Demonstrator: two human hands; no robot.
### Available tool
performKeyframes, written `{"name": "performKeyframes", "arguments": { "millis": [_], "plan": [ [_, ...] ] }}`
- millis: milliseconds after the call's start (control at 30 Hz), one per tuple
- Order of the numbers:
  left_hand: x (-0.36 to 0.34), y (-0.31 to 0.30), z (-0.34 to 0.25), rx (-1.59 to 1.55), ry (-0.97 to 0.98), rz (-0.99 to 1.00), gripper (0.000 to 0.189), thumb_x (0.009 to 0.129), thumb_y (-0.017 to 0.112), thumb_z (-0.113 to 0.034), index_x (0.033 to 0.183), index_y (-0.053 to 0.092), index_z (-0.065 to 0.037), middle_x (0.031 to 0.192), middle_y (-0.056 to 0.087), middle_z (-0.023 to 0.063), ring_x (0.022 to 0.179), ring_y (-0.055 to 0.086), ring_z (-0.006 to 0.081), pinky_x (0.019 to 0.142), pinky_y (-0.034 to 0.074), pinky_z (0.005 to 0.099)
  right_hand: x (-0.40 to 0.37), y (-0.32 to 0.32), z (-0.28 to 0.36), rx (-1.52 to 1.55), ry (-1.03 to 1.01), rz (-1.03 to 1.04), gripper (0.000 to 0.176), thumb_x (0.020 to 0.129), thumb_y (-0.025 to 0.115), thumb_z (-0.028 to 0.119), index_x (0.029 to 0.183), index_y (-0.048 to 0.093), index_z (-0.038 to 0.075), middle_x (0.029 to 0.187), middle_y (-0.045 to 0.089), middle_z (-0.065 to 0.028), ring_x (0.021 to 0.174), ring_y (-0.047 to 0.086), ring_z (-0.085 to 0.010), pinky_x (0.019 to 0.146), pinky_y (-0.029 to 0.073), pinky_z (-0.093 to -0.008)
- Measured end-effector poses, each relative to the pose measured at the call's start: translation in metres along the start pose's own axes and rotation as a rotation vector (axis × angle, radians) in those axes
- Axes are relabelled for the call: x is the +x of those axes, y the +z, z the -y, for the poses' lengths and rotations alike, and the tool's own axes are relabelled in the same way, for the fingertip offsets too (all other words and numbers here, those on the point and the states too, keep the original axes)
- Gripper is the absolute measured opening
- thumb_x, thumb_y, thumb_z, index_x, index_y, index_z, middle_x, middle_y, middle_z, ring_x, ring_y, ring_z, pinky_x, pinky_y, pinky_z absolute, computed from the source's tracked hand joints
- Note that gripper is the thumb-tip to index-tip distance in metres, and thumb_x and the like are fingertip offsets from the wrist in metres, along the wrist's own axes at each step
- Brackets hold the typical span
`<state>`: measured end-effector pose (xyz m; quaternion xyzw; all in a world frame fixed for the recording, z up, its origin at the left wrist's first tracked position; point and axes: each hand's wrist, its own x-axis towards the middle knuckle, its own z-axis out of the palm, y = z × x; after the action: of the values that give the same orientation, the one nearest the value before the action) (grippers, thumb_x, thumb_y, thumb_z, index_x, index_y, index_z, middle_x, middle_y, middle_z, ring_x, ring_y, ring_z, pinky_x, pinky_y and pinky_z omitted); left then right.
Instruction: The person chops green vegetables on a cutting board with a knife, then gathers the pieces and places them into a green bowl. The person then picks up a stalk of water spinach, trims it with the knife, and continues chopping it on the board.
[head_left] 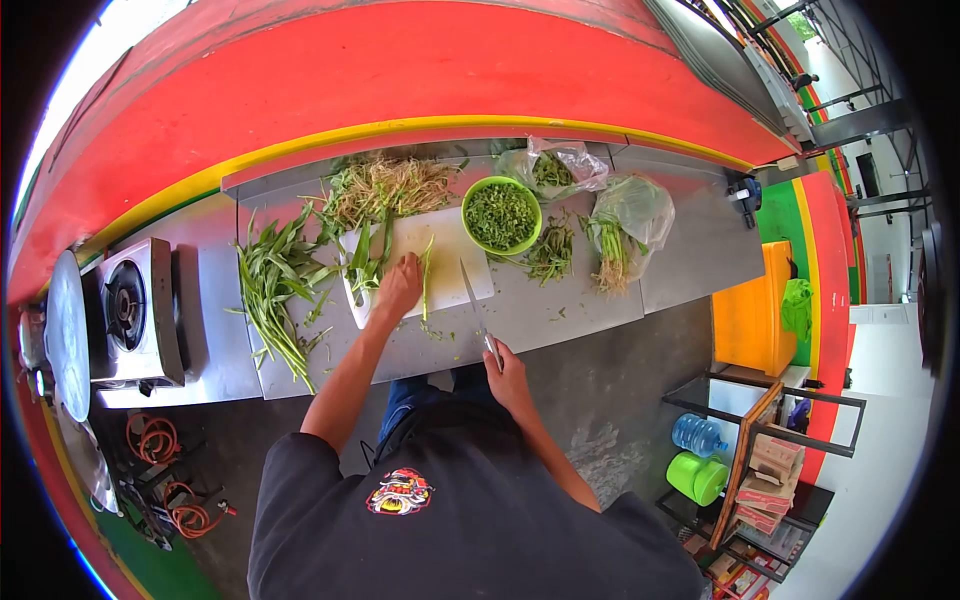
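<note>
A white cutting board (450, 246) lies on the steel table with leafy greens (364, 262) on its left part. My left hand (402, 285) is over the board between these greens and a thin green stalk (427, 275); its fingers are bent together, and what they hold, if anything, is too small to make out. In my right hand (507, 375) is the handle of a knife (474, 304), whose blade points up over the board's right part. A green bowl (502, 215) of chopped greens stands at the board's upper right corner.
Long-leaved greens (275, 270) lie left of the board, rooted stalks (390, 188) behind it. Right of the bowl are a loose bunch (551, 250) and plastic bags (640, 207) with greens. A gas stove (135, 310) stands far left, a black device (744, 198) far right.
</note>
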<state>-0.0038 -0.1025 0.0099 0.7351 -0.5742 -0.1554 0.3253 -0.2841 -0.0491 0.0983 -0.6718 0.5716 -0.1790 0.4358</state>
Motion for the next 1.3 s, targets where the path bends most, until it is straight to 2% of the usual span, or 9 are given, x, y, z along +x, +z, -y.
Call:
{"name": "performKeyframes", "arguments": {
  "millis": [167,267,333,400,600,833,1033,1200,1300],
  "plan": [
    [-0.023,0.006,-0.043,-0.018,-0.292,0.075,0.022,0.099,0.052,-0.024,0.104,0.046,-0.004,0.084,0.066,0.0268,0.073,0.064,0.0485,0.063,0.049,0.0596,0.004,-0.004,0.002,-0.004,0.037,0.055,0.039,0.098,0.059,0.023,0.133,0.060,0.004,0.107,0.071,-0.0191,0.092,0.070,-0.0307,0.082,0.053,-0.0363],
    [-0.024,0.012,-0.046,0.068,-0.235,0.103,0.024,0.099,0.054,-0.027,0.106,0.047,-0.006,0.082,0.067,0.0245,0.072,0.066,0.0455,0.061,0.051,0.0574,0.010,-0.011,0.003,-0.017,-0.014,0.041,0.039,0.098,0.059,0.022,0.133,0.060,0.004,0.110,0.070,-0.0196,0.096,0.070,-0.0315,0.084,0.052,-0.0367],
    [-0.022,0.009,-0.048,0.111,-0.219,0.140,0.025,0.099,0.055,-0.028,0.106,0.047,-0.006,0.081,0.068,0.0234,0.072,0.067,0.0441,0.061,0.051,0.0566,0.014,-0.020,0.010,-0.001,0.042,0.110,0.040,0.098,0.057,0.025,0.134,0.058,0.007,0.124,0.065,-0.0221,0.116,0.061,-0.0404,0.096,0.050,-0.0415],
    [-0.015,0.005,-0.040,0.179,-0.183,0.309,0.027,0.097,0.058,-0.029,0.108,0.047,-0.007,0.080,0.069,0.0211,0.073,0.068,0.0415,0.060,0.052,0.0549,0.017,-0.025,0.008,-0.013,0.027,0.111,0.041,0.098,0.057,0.024,0.135,0.057,0.007,0.125,0.064,-0.0221,0.117,0.060,-0.0401,0.098,0.049,-0.0413],
    [0.005,-0.003,-0.024,0.313,-0.144,0.386,0.030,0.093,0.064,-0.032,0.104,0.058,-0.005,0.083,0.071,0.0176,0.077,0.070,0.0386,0.065,0.055,0.0509,0.018,-0.042,0.018,-0.006,-0.035,0.134,0.045,0.097,0.058,0.019,0.141,0.052,0.012,0.130,0.062,-0.0221,0.122,0.057,-0.0412,0.102,0.047,-0.0421],
    [0.021,-0.007,-0.023,0.307,-0.069,0.359,0.027,0.092,0.065,-0.032,0.092,0.066,-0.005,0.093,0.071,0.0145,0.081,0.071,0.0366,0.067,0.056,0.0486,0.019,-0.053,0.029,-0.067,-0.031,0.216,0.046,0.097,0.056,0.014,0.143,0.051,0.012,0.131,0.062,-0.0211,0.123,0.058,-0.0388,0.102,0.046,-0.0386],
    [0.039,-0.015,-0.031,0.196,-0.221,0.292,0.021,0.093,0.063,-0.030,0.095,0.067,-0.010,0.097,0.070,0.0135,0.084,0.069,0.0367,0.071,0.055,0.0490,0.018,-0.053,0.031,-0.018,-0.027,0.202,0.047,0.096,0.057,0.014,0.142,0.052,0.014,0.129,0.063,-0.0184,0.120,0.057,-0.0397,0.100,0.049,-0.0419],
    [0.039,0.002,-0.008,0.221,0.034,0.250,0.015,0.095,0.059,-0.021,0.100,0.063,-0.008,0.094,0.067,0.0141,0.081,0.068,0.0372,0.067,0.053,0.0493,0.018,-0.058,0.031,-0.012,-0.002,0.220,0.046,0.096,0.057,0.014,0.142,0.052,0.012,0.129,0.063,-0.0188,0.122,0.058,-0.0377,0.100,0.048,-0.0390],
    [0.043,0.007,-0.016,0.143,-0.038,0.203,0.015,0.095,0.057,-0.018,0.106,0.060,-0.008,0.097,0.065,0.0169,0.082,0.067,0.0398,0.067,0.052,0.0516,0.018,-0.065,0.039,-0.013,0.028,0.228,0.046,0.097,0.057,0.013,0.142,0.052,0.011,0.130,0.063,-0.0194,0.124,0.058,-0.0360,0.101,0.047,-0.0365]
  ]
}}
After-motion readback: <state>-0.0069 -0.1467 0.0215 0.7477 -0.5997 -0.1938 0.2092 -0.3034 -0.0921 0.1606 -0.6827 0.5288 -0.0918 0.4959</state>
